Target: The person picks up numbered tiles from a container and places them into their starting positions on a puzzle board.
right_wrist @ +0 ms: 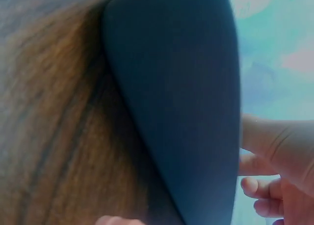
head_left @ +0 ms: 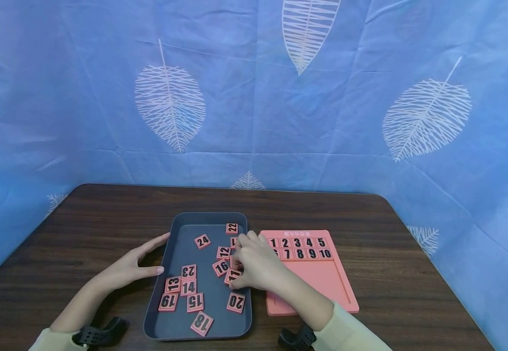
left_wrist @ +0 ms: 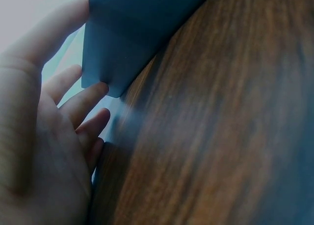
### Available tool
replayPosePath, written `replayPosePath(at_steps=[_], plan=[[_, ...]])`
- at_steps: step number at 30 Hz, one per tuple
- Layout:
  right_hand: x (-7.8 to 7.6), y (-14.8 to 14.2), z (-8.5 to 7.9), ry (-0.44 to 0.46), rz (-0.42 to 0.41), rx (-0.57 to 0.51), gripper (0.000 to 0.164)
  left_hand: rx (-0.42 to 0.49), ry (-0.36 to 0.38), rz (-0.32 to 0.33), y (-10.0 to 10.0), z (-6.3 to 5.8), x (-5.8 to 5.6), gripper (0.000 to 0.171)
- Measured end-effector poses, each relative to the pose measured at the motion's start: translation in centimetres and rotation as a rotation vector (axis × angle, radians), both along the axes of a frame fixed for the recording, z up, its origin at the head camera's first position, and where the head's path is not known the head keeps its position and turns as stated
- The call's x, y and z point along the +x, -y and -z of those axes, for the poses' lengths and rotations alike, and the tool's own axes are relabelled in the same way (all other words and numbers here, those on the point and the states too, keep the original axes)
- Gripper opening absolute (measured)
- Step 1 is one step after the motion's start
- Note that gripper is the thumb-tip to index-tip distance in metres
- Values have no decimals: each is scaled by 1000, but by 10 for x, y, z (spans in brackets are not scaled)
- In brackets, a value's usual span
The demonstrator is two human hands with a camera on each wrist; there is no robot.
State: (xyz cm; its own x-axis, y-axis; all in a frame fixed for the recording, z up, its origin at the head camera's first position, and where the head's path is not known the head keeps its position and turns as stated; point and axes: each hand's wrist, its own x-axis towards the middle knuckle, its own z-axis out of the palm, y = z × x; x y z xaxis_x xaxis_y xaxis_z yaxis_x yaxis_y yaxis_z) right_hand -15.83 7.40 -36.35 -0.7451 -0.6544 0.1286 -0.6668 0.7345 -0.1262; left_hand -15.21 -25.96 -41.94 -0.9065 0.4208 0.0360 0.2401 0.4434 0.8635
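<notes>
A dark blue-grey tray (head_left: 214, 326) holds several pink number tiles, among them 24 (head_left: 202, 241), 16 (head_left: 220, 267) and 20 (head_left: 235, 302). Reaching over its right rim, my right hand (head_left: 258, 263) curls thumb and fingers about the tile marked 11 (head_left: 232, 277). That hand partly covers neighbouring tiles, and the right wrist view hides its fingertips behind the tray wall (right_wrist: 176, 87). Against the left rim, my left hand (head_left: 133, 265) has its fingers spread, thumb and fingertips touching the tray's side (left_wrist: 132, 38).
Right of the tray lies a pink number board (head_left: 319, 282), its top two rows filled with tiles 1 to 10, partly behind the right forearm. Both stand on a dark wooden table (head_left: 394, 282). A blue leaf-print cloth (head_left: 245, 97) hangs behind.
</notes>
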Motion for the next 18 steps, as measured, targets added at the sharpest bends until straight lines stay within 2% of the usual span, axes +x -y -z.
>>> replayPosePath(at_steps=[9,18], plan=[[8,-7,-9,-28,34,-117,33,-5,-7,4,-1,-1,1,73],[13,-24,-12,-11,112,-170,31,-1,-5,5,-1,-1,1,73]])
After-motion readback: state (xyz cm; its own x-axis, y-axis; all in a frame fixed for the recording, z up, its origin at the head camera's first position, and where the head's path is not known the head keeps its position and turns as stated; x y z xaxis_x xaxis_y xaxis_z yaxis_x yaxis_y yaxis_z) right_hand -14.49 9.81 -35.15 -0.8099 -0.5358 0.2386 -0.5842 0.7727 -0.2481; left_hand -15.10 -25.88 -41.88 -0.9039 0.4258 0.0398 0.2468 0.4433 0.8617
